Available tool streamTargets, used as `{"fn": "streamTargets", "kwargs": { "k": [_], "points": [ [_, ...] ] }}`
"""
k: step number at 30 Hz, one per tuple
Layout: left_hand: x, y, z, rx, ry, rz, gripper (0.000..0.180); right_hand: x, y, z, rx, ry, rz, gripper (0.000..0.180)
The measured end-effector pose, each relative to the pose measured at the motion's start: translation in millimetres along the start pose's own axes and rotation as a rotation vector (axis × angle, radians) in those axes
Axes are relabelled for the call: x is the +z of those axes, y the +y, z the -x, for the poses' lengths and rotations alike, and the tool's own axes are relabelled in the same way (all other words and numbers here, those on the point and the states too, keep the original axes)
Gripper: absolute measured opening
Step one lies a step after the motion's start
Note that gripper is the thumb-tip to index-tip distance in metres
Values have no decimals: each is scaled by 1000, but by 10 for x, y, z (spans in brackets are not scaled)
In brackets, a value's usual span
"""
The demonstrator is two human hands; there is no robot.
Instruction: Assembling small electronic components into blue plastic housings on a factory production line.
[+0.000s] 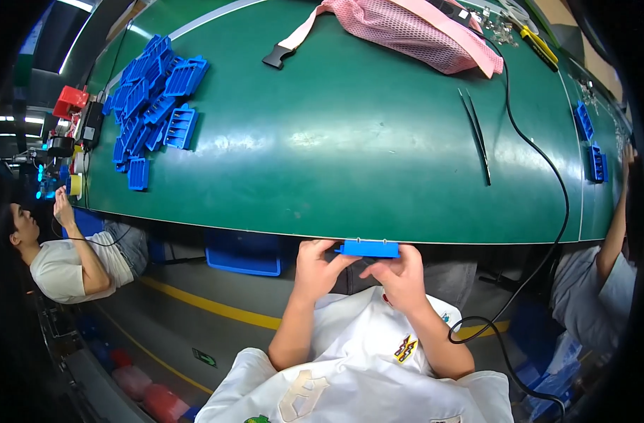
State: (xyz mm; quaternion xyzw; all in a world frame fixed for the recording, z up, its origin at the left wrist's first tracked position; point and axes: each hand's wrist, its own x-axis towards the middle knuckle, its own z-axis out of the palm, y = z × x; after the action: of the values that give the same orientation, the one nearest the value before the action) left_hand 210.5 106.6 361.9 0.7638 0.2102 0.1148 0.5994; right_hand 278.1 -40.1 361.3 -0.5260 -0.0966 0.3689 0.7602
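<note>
At the table's near edge I hold a blue plastic part (369,249) with two small metal pins standing on its upper edge. My left hand (315,269) grips its left end, fingers curled behind it. My right hand (401,278) closes on its right end, the thumb bent in below. The lower side of the part is hidden from view. A heap of similar blue slotted parts (146,99) lies on the green table (294,183) at the far left. Black tweezers (479,137) rest on the table to the right.
A pink mesh cloth (413,35) with a black buckle (277,56) lies at the back. Yellow-handled pliers (539,48) lie beside small metal pieces. A black cable (565,201) curves down the right side. People sit at left and right; a blue bin (243,252) stands below the table.
</note>
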Motion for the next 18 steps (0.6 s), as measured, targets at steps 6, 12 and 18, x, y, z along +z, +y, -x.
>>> {"fn": "streamTargets", "kwargs": {
  "k": [6,12,18],
  "points": [
    [54,-51,-13,111,28,316,36,122,85,-99,-93,155,-125,44],
    [215,-120,110,-39,-35,733,55,95,153,-165,-203,153,-63,44],
    [220,-227,45,57,-32,572,52,55,210,-182,-236,164,51,60]
  ]
}}
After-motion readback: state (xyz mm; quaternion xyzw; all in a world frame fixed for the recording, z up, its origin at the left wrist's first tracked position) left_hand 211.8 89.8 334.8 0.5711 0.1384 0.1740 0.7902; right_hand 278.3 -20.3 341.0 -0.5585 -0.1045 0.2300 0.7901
